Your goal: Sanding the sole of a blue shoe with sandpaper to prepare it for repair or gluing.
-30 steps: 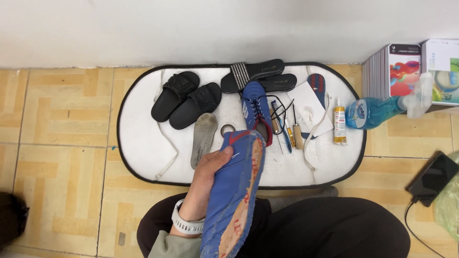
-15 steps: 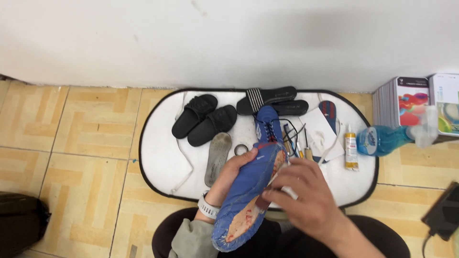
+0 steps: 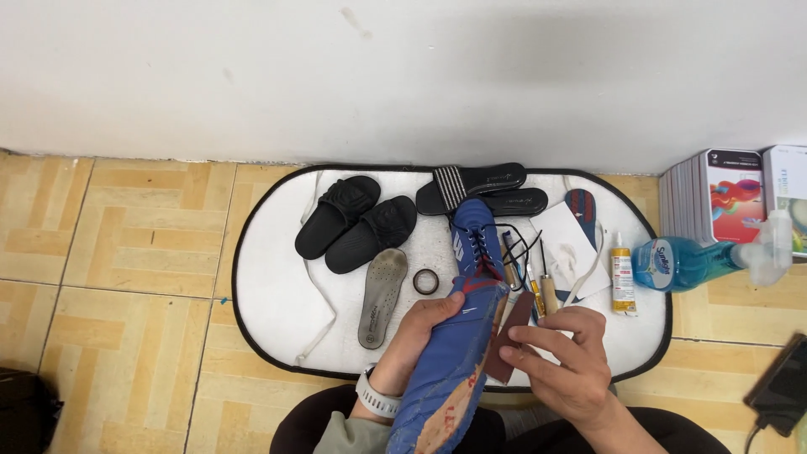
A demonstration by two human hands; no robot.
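Note:
My left hand (image 3: 420,340) grips a blue sports shoe (image 3: 444,374) by its side, sole turned partly up, low in the middle of the view. My right hand (image 3: 565,361) pinches a small dark brown flat piece (image 3: 507,338) and holds it against the shoe's edge. A second blue shoe (image 3: 473,240) with dark laces lies on the white oval mat (image 3: 277,294) just beyond my hands. A grey insole (image 3: 382,296) and a small dark ring (image 3: 425,282) lie left of it.
Two black slides (image 3: 357,223) and a pair of striped black sandals (image 3: 479,187) rest at the mat's far side. Wooden-handled tools (image 3: 545,286), a glue tube (image 3: 622,282), a blue spray bottle (image 3: 698,259), boxes (image 3: 731,202) and a phone (image 3: 782,385) lie to the right.
My right hand came into view and now holds the brown piece at the shoe. The camera tilted up toward the wall; the shoe sits lower in view.

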